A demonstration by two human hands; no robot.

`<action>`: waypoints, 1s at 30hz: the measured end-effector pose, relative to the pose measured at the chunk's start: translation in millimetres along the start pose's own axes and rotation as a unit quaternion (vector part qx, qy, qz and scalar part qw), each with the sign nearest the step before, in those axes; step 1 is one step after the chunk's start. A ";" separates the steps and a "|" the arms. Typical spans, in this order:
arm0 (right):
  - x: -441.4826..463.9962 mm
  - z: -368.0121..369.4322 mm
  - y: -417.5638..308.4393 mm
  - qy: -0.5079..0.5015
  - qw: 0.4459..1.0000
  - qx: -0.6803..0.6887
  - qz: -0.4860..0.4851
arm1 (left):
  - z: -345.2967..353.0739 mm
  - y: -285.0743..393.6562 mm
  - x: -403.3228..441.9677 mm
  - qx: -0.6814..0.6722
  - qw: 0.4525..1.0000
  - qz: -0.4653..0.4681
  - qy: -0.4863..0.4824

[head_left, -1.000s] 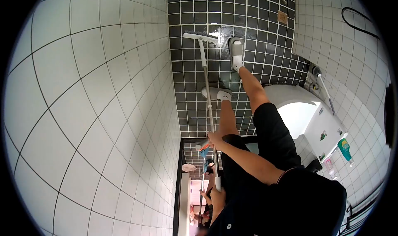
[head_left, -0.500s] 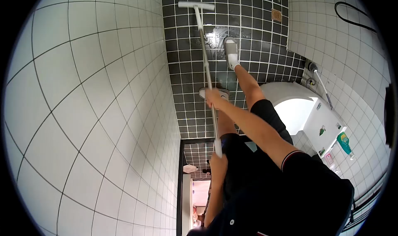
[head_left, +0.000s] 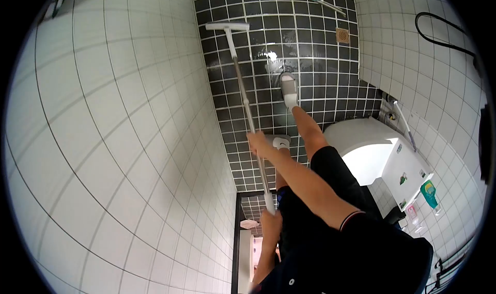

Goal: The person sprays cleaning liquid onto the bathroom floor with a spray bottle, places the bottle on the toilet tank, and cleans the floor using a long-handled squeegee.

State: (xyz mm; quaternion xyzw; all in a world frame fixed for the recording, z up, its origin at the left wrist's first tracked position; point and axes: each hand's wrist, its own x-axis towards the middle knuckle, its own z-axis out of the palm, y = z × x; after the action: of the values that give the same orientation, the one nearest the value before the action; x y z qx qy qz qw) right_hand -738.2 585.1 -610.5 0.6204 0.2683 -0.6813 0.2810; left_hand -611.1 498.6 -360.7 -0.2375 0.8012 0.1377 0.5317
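Note:
I hold a long-handled floor squeegee (head_left: 241,82) with a white head, its blade on wet dark tiles near the left wall. My right hand (head_left: 258,144) is closed around the middle of the metal pole. Lower down, my left hand (head_left: 271,226) grips the pole by its white end grip. The squeegee reaches forward and slightly left of my feet. A grey slipper (head_left: 289,85) on my right foot stands ahead of the other slipper (head_left: 279,141), which is partly behind my right arm.
White tiled walls (head_left: 129,113) rise on both sides. A square floor drain (head_left: 342,36) lies at the far right, with a pole-like tool (head_left: 310,1) behind it. A white toilet (head_left: 351,131) stands right of my legs. A green bottle (head_left: 429,193) is beside it; a doorway (head_left: 253,201) opens below left.
The squeegee head has moved left across the floor, closer to the left wall, and both hands have kept their grip. My view has tilted, showing more of the far floor.

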 end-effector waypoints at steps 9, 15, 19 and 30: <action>5.8 0.3 -99.7 -0.062 0.998 -0.005 -0.029 | -13.6 102.2 4.9 -0.011 0.999 0.023 0.025; -48.6 -48.7 -41.9 -0.037 0.999 0.022 0.028 | -17.1 80.4 -69.9 -0.006 1.000 -0.003 -0.003; -9.3 -43.9 -48.0 -0.064 0.997 -0.013 -0.042 | -15.5 99.2 -35.7 -0.045 0.994 -0.050 -0.084; -27.0 -42.4 3.6 -0.089 0.995 0.026 -0.027 | 15.3 6.3 -44.9 0.037 0.996 0.076 0.009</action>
State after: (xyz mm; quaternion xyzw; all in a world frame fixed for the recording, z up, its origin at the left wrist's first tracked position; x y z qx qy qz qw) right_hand -704.3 614.2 -587.3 0.5566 0.2412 -0.7480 0.2691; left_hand -588.0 521.7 -325.7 -0.1569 0.8261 0.1459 0.5211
